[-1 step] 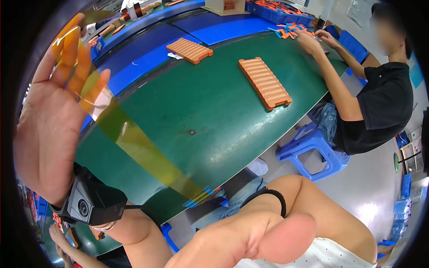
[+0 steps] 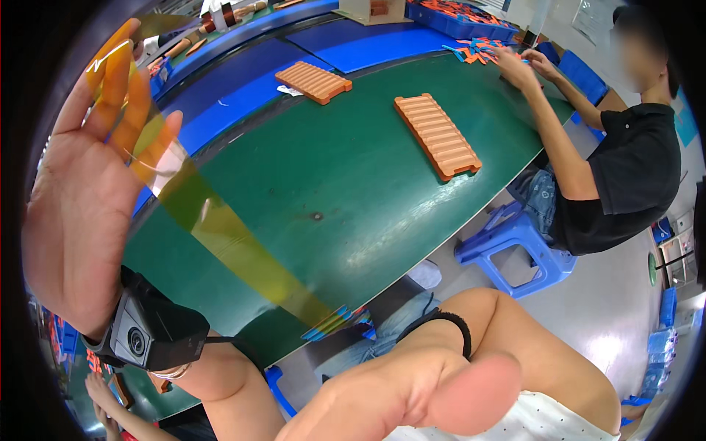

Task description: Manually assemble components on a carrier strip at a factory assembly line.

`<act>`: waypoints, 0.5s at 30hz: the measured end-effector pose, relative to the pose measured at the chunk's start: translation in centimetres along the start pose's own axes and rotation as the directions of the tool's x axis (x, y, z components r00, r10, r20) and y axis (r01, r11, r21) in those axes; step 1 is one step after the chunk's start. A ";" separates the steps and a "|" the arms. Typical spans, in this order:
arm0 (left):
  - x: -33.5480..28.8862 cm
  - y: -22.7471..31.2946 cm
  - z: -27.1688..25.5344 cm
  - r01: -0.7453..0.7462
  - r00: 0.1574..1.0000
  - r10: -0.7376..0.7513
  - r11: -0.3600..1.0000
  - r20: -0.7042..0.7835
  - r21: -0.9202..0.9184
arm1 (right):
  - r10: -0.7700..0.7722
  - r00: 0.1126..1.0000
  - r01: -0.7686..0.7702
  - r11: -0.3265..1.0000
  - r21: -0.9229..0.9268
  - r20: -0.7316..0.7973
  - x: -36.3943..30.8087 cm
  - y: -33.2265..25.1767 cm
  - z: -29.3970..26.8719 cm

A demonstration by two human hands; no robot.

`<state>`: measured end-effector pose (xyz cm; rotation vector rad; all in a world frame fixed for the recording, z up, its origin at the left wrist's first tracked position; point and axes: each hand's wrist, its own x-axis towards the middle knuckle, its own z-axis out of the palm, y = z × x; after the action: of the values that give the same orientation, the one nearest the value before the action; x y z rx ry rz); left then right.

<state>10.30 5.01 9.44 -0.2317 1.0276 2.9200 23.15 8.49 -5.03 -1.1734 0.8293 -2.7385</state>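
Note:
My left hand [image 2: 84, 198] is raised at the left, palm showing, with a black camera strapped to its wrist. A see-through amber tape strip [image 2: 228, 242] crosses its fingers, tinting them, and the hand holds it up. The strip slants down to several thin blue and orange pieces [image 2: 331, 323] at the table's near edge; whether it sticks to them I cannot make out. My right hand [image 2: 382, 393] is low in the middle, a dark band at its wrist. Its thumb is large and blurred near the camera, while its fingers run out of the picture.
Two ribbed orange-brown trays, one nearer [image 2: 437, 136] and one farther [image 2: 314, 82], lie on the green table [image 2: 294, 169]. At the right a co-worker [image 2: 625, 162] handles blue and orange pieces [image 2: 478, 50] by a blue bin [image 2: 463, 26]. A blue stool [image 2: 515, 250] stands beside the table.
The co-worker's hands have shifted slightly right over the small pieces. My own hands and the amber tape look nearly the same.

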 end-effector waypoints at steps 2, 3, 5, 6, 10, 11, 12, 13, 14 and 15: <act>2.1 -0.7 -0.4 0.045 0.994 -0.047 0.999 0.095 0.017 | 0.070 0.997 -0.067 0.994 -0.081 0.031 -0.3 -0.5 -1.6; 2.4 -0.6 -0.2 0.085 0.974 -0.091 0.996 0.208 0.039 | 0.101 0.994 -0.094 0.988 -0.125 0.052 -0.4 -1.2 -1.7; 3.0 -0.6 -0.1 0.158 0.891 -0.184 0.983 0.415 0.096 | 0.167 0.982 -0.146 0.967 -0.211 0.087 -0.5 -2.5 -2.1; 3.6 -0.4 -0.4 0.183 0.832 -0.224 0.975 0.507 0.129 | 0.203 0.973 -0.171 0.953 -0.251 0.108 -0.5 -2.9 -2.4; 7.5 1.3 -3.5 0.233 0.533 -0.364 0.931 0.764 0.281 | 0.149 0.980 -0.115 0.965 -0.238 0.130 -0.4 -1.9 -5.7; 8.2 2.8 -4.8 0.218 0.443 -0.382 0.923 0.811 0.316 | -0.018 0.997 0.028 0.991 -0.131 0.078 -0.5 -1.0 -6.7; 8.9 4.2 -6.3 0.198 0.352 -0.403 0.914 0.845 0.354 | -0.019 0.993 0.006 0.994 -0.113 -0.117 -0.8 -1.1 -7.0; 9.4 5.8 -7.8 0.173 0.261 -0.426 0.903 0.866 0.392 | -0.012 0.951 -0.017 0.996 -0.090 -0.309 -1.1 -1.5 -7.2; 9.4 5.4 -8.1 0.177 0.274 -0.422 0.906 0.864 0.386 | 0.011 0.896 -0.038 0.998 -0.052 -0.443 -1.7 -2.0 -8.4; 9.4 5.3 -8.3 0.185 0.278 -0.412 0.909 0.868 0.373 | 0.035 0.824 -0.052 0.999 -0.014 -0.566 -2.0 -2.4 -9.5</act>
<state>1.61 -4.42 4.88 1.0607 0.8438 1.9134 18.48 15.38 -10.53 -0.3044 0.9174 -3.0760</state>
